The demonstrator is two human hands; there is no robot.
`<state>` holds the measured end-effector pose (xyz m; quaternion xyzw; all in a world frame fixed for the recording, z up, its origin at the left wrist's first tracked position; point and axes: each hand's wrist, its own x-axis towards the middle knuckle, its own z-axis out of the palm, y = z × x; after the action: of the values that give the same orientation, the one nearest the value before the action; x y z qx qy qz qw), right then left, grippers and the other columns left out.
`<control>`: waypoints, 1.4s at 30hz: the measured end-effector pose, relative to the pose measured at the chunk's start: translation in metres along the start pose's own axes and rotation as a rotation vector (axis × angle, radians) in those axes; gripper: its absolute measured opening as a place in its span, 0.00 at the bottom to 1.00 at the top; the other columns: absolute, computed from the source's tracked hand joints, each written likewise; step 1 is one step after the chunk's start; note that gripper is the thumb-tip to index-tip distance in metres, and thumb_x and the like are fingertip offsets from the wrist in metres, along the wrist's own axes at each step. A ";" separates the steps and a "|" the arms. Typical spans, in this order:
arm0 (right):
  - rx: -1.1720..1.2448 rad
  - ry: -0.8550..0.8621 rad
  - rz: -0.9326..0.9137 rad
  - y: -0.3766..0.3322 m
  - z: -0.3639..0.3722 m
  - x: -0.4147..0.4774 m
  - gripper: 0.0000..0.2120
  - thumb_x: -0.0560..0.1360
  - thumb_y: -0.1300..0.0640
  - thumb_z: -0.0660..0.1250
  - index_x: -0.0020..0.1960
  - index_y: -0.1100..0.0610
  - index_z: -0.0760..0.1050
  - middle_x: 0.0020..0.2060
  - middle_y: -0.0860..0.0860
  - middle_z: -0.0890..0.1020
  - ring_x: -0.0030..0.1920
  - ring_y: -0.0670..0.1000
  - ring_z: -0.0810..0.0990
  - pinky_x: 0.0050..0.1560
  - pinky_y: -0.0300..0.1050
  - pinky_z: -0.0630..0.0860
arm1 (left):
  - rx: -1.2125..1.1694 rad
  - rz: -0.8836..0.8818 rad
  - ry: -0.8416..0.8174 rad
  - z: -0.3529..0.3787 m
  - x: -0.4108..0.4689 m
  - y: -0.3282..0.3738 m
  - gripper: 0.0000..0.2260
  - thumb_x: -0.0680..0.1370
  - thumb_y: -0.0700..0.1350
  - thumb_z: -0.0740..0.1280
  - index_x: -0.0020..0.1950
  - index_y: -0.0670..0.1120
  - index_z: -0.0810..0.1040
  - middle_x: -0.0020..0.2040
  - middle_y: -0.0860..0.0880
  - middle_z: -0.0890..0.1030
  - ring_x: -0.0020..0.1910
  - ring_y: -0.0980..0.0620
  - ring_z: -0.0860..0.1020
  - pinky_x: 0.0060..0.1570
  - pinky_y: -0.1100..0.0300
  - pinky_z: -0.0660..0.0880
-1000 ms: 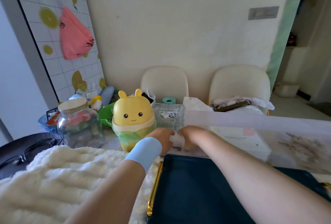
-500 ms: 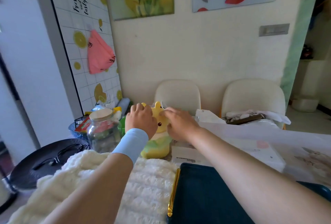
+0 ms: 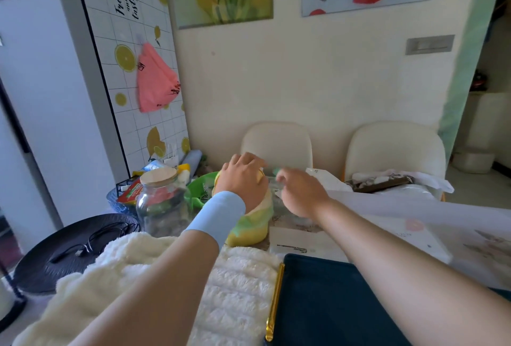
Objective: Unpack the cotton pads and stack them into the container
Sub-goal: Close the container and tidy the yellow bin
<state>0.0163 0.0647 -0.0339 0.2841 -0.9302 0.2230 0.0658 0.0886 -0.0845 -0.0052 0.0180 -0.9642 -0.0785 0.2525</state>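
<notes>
**Pale blue band on the left wrist**

Both forearms are bare. Just behind the left hand [image 3: 243,179] sits a wide, smooth, pale blue wristband [image 3: 218,215], plain in colour and snug round the wrist. The right hand [image 3: 301,193] and its wrist are uncovered.

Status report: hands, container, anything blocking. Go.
Left hand on top of yellow container, grip unclear. Right hand beside it, blurred. Cotton pads not seen. Glass jar stands left, apart from hands.
</notes>
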 end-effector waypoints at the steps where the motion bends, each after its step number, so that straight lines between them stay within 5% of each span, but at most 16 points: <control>1: -0.032 -0.063 0.019 0.012 0.004 -0.003 0.14 0.79 0.62 0.56 0.61 0.52 0.73 0.61 0.53 0.78 0.57 0.55 0.77 0.59 0.51 0.74 | -0.038 0.049 0.000 0.006 0.000 0.009 0.15 0.80 0.47 0.60 0.66 0.52 0.75 0.66 0.52 0.73 0.66 0.48 0.68 0.66 0.54 0.66; 4: -0.142 -0.279 0.054 0.038 0.014 -0.019 0.15 0.80 0.65 0.57 0.62 0.56 0.76 0.58 0.53 0.79 0.55 0.53 0.76 0.53 0.45 0.72 | -0.141 0.091 -0.144 0.030 -0.003 0.034 0.12 0.80 0.45 0.60 0.60 0.50 0.78 0.60 0.50 0.77 0.59 0.48 0.74 0.59 0.54 0.72; 7: -0.282 -0.450 0.108 0.052 0.025 -0.024 0.21 0.81 0.67 0.57 0.72 0.58 0.70 0.62 0.56 0.77 0.56 0.55 0.77 0.52 0.44 0.71 | -0.035 0.028 -0.394 0.053 -0.007 0.053 0.14 0.82 0.44 0.56 0.64 0.53 0.76 0.63 0.50 0.77 0.52 0.50 0.74 0.50 0.56 0.70; 10: -0.340 -0.560 0.126 0.066 0.036 -0.023 0.33 0.80 0.65 0.61 0.81 0.49 0.55 0.75 0.54 0.68 0.69 0.58 0.73 0.65 0.49 0.72 | -0.020 -0.082 -0.657 0.078 -0.007 0.058 0.21 0.83 0.40 0.56 0.75 0.52 0.67 0.71 0.48 0.72 0.64 0.45 0.74 0.59 0.54 0.74; 12: -0.385 -0.573 0.117 0.072 0.041 -0.024 0.34 0.80 0.60 0.64 0.81 0.45 0.54 0.76 0.53 0.66 0.71 0.60 0.71 0.68 0.53 0.71 | -0.069 -0.148 -0.711 0.089 -0.006 0.058 0.23 0.82 0.40 0.57 0.77 0.53 0.65 0.74 0.47 0.69 0.69 0.43 0.72 0.63 0.54 0.72; 17: -0.469 -0.456 0.103 0.076 0.039 -0.017 0.27 0.74 0.50 0.73 0.71 0.51 0.72 0.63 0.53 0.79 0.60 0.58 0.78 0.54 0.48 0.72 | -0.101 -0.168 -0.666 0.100 -0.005 0.058 0.25 0.82 0.39 0.59 0.77 0.55 0.63 0.74 0.47 0.69 0.67 0.43 0.73 0.59 0.55 0.72; 20: -0.373 -0.414 0.099 0.078 0.028 -0.019 0.26 0.74 0.51 0.74 0.71 0.48 0.73 0.62 0.50 0.79 0.62 0.57 0.77 0.55 0.48 0.67 | -0.103 -0.152 -0.626 0.102 -0.003 0.056 0.27 0.81 0.38 0.59 0.78 0.56 0.61 0.75 0.48 0.68 0.68 0.44 0.73 0.59 0.55 0.73; 24: -0.193 -0.272 0.055 0.080 0.011 -0.023 0.12 0.73 0.55 0.75 0.55 0.48 0.79 0.50 0.47 0.81 0.57 0.55 0.78 0.54 0.50 0.67 | -0.052 -0.012 -0.535 0.095 -0.002 0.057 0.25 0.82 0.44 0.60 0.79 0.54 0.60 0.76 0.49 0.67 0.72 0.45 0.70 0.67 0.52 0.69; 28: -0.123 0.119 -0.034 0.083 -0.005 -0.029 0.18 0.71 0.55 0.76 0.59 0.46 0.78 0.57 0.46 0.81 0.60 0.52 0.76 0.60 0.51 0.68 | 0.021 -0.056 -0.446 0.076 -0.003 0.061 0.17 0.84 0.46 0.56 0.72 0.53 0.69 0.64 0.47 0.79 0.59 0.43 0.78 0.53 0.53 0.76; 32: -0.248 0.557 -0.224 0.079 -0.007 -0.038 0.18 0.68 0.64 0.76 0.56 0.54 0.79 0.52 0.52 0.78 0.53 0.58 0.75 0.50 0.49 0.68 | -0.168 -0.197 -0.398 0.057 -0.004 0.061 0.09 0.82 0.49 0.56 0.51 0.51 0.76 0.53 0.43 0.81 0.53 0.41 0.80 0.47 0.53 0.74; 34: -0.131 0.496 -0.289 0.068 -0.011 -0.045 0.14 0.75 0.53 0.73 0.59 0.55 0.79 0.55 0.53 0.79 0.56 0.58 0.77 0.53 0.48 0.71 | -0.334 -0.236 -0.358 0.046 -0.005 0.061 0.09 0.82 0.48 0.59 0.42 0.52 0.73 0.43 0.46 0.78 0.45 0.43 0.77 0.43 0.58 0.69; 37: 0.022 0.153 -0.118 0.051 -0.013 -0.055 0.33 0.76 0.36 0.66 0.76 0.51 0.67 0.72 0.49 0.72 0.71 0.54 0.70 0.69 0.49 0.67 | -0.523 -0.164 -0.237 0.030 -0.009 0.058 0.02 0.80 0.47 0.66 0.49 0.54 0.75 0.45 0.52 0.77 0.45 0.51 0.75 0.48 0.61 0.69; 39: 0.205 -0.037 -0.024 0.040 -0.017 -0.061 0.40 0.75 0.41 0.70 0.81 0.49 0.56 0.76 0.48 0.69 0.73 0.52 0.69 0.69 0.49 0.69 | -0.588 -0.128 -0.206 0.025 -0.012 0.055 0.03 0.80 0.46 0.67 0.50 0.54 0.76 0.47 0.53 0.77 0.45 0.52 0.74 0.48 0.63 0.69; 42: 0.255 0.006 -0.052 0.027 -0.022 -0.063 0.27 0.77 0.58 0.65 0.76 0.50 0.65 0.63 0.50 0.79 0.60 0.52 0.78 0.52 0.45 0.74 | -0.626 -0.134 -0.098 0.016 -0.021 0.051 0.08 0.77 0.40 0.68 0.55 0.49 0.76 0.51 0.51 0.74 0.43 0.52 0.75 0.43 0.65 0.71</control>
<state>0.0531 0.1261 -0.0400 0.3135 -0.8864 0.3384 0.0378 0.0994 -0.0300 -0.0213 -0.0008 -0.9009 -0.3886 0.1931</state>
